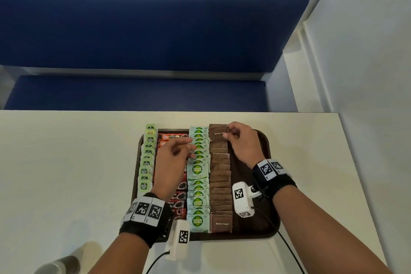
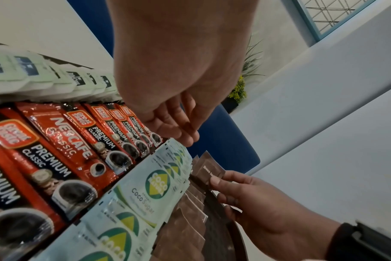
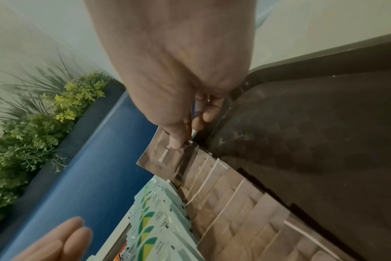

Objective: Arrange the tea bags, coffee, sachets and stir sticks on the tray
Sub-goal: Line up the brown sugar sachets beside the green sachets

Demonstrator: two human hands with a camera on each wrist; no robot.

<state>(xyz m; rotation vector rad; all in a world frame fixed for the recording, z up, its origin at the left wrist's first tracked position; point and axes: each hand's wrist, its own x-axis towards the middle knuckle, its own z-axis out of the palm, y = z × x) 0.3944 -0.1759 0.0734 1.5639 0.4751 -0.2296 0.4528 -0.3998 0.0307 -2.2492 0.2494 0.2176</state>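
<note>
A dark brown tray (image 1: 264, 155) holds four rows: green tea bags (image 1: 147, 162), red coffee sticks (image 1: 179, 203), pale green coco sugar sachets (image 1: 198, 184) and brown sugar sachets (image 1: 220, 176). My right hand (image 1: 241, 140) pinches the farthest brown sugar sachet (image 1: 218, 132) at the row's far end, thumb and fingers on its right edge (image 3: 165, 155). My left hand (image 1: 175, 153) hovers over the coffee sticks (image 2: 78, 141) and coco sachets (image 2: 154, 187), fingers relaxed and holding nothing. No stir sticks show.
The tray's right strip (image 3: 313, 132) is bare. The cream table (image 1: 66, 173) runs to a blue bench (image 1: 144, 29) behind and a white wall at the right. A grey object (image 1: 60, 264) sits at the near left edge. Cables trail from the wrist cameras.
</note>
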